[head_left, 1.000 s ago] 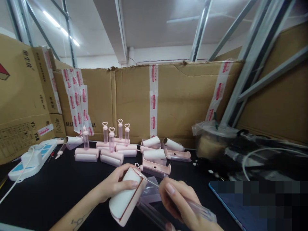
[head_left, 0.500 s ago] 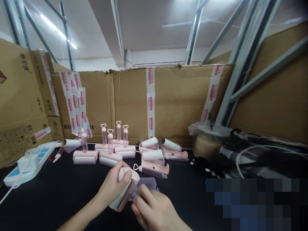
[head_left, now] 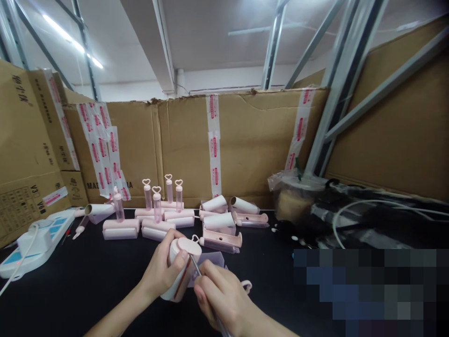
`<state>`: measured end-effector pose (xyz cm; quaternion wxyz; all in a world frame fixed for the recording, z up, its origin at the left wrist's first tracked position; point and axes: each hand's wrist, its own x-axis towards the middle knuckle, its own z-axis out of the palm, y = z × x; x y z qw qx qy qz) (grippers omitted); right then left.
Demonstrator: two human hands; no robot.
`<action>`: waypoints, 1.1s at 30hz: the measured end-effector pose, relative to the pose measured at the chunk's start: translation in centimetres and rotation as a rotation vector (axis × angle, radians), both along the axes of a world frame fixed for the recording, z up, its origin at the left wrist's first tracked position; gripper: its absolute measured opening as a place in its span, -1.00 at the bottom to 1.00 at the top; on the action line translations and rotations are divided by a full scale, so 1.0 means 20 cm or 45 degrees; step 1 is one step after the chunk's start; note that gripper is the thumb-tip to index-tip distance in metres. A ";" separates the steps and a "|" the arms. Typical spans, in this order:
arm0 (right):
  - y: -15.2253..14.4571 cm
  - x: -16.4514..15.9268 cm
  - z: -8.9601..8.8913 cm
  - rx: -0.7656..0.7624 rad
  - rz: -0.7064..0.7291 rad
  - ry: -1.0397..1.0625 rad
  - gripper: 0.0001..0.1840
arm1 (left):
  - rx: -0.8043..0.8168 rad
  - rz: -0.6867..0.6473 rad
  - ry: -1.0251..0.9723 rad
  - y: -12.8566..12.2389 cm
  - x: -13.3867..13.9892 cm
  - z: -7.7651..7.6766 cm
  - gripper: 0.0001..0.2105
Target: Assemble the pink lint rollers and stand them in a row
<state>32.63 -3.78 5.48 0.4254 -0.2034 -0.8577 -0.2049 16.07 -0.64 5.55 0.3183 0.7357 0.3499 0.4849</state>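
Note:
My left hand (head_left: 159,269) is wrapped round a white lint roller (head_left: 171,291) with a pale pink end cap, holding it tilted just above the black table. In my right hand (head_left: 224,292) is a slim metal tool (head_left: 195,265), gripped near its middle. Its tip touches the roller beside the rim of the pink cap, close to my left thumb. A reddish-brown strip runs down the roller's side. Behind my right fingers lies a translucent purple cover (head_left: 213,260), partly hidden. A pink heart-shaped loop (head_left: 247,286) pokes out past my right hand.
Several pink lint rollers with heart-topped handles (head_left: 156,206) stand behind my hands. Loose white rolls (head_left: 219,220) and pink holders (head_left: 222,239) lie to their right. A power strip (head_left: 42,250) is at left, a bagged drink cup (head_left: 294,201) at right. Cardboard (head_left: 185,150) walls the back.
The view has shifted slightly, so the background sits further left. The metal tool now shows more of its length at the cap's rim. The heart-shaped loop by my right hand has come into sight.

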 end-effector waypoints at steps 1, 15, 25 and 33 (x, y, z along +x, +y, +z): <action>0.00 -0.01 0.00 0.010 -0.021 -0.002 -0.68 | -0.017 0.005 -0.013 0.00 0.00 0.00 -0.81; 0.01 0.15 0.26 -0.205 -0.074 0.100 -0.55 | -0.773 0.189 -1.022 0.05 0.01 0.05 -0.60; 0.21 0.18 0.16 0.045 -0.376 -0.454 -0.84 | -0.661 0.251 -1.051 0.04 0.07 0.07 -0.64; 0.18 0.29 0.23 0.341 -0.339 -0.203 -0.77 | -0.585 0.231 -1.230 0.05 0.01 0.14 -0.77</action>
